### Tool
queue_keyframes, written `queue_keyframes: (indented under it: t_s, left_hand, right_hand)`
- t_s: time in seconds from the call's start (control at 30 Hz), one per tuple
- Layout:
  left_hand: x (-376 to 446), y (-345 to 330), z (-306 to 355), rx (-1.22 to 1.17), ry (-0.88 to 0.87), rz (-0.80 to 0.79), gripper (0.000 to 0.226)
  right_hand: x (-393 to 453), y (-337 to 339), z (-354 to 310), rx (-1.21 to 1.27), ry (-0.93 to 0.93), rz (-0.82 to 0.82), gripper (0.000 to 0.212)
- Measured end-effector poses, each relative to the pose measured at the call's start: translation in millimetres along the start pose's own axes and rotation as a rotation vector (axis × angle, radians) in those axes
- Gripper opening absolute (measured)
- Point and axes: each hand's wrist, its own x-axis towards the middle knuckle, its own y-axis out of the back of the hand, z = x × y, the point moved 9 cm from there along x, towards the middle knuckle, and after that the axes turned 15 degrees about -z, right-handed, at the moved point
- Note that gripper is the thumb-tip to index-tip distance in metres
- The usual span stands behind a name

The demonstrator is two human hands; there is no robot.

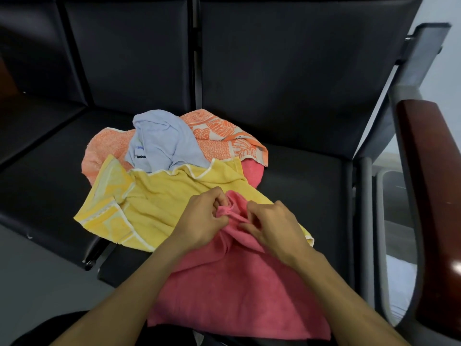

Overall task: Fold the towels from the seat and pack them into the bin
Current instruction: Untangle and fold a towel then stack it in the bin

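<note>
Both hands are seen at work on the pink towel [232, 283], close together. A bunched ridge of its upper edge is pinched by the left hand [204, 221], the fingers curled round the fabric. Just to the right of it, the same gathered edge is gripped by the right hand [272, 228], fingers bent into the cloth, knuckles up. Only a narrow fold of pink is left showing between the two hands.

Below the hands, the rest of the pink towel is spread down toward the person, draped over the front edge of the black seat [299, 176] and widening as it falls.

Directly beyond and to the left of the hands, a yellow towel [149, 203] is laid out in loose creases, its white-trimmed patterned border turned up at the far left; part of it is covered by the pink towel and the left wrist.

Farther out beyond the hands, a pale blue towel [162, 141] is heaped in a crumpled mound on an orange patterned towel [219, 138], which is spread beneath it and shows on both sides. A further patch of pink cloth is glimpsed at the right of that pile, under the yellow edge; whether it belongs to the held towel cannot be told.

All of this is carried by the black seat, whose backrest rises beyond the pile. Well to the right of the right hand, a dark red wooden armrest [429, 196] is seen on a grey metal frame.
</note>
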Motion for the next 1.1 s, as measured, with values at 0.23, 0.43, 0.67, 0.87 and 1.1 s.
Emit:
queue_keyframes:
  t_s: [0.23, 0.43, 0.67, 0.87, 1.1]
  left_hand:
    - [0.9, 29.7, -19.1, -0.013, 0.066, 0.106, 0.026]
    - [0.5, 44.6, -28.6, -0.020, 0.107, 0.193, 0.018]
    - [2.2, 50.3, -35.0, -0.055, 0.117, 0.250, 0.015]
    - [3.5, 52.6, -37.9, -0.049, 0.119, 0.268, 0.016]
    - [-0.2, 56.3, -29.4, -0.091, 0.108, 0.305, 0.014]
  right_hand:
    - [-4.6, 2.4, 16.2, -0.098, -0.120, -0.133, 0.011]
    - [-5.5, 20.4, 26.7, -0.204, -0.191, 0.137, 0.010]
    - [-8.0, 20.9, 29.9, -0.256, -0.239, 0.134, 0.023]
    - [-8.4, 23.3, 42.3, 0.298, -0.203, 0.155, 0.015]
    - [-22.3, 42.3, 46.2, 0.641, -0.241, 0.349, 0.014]
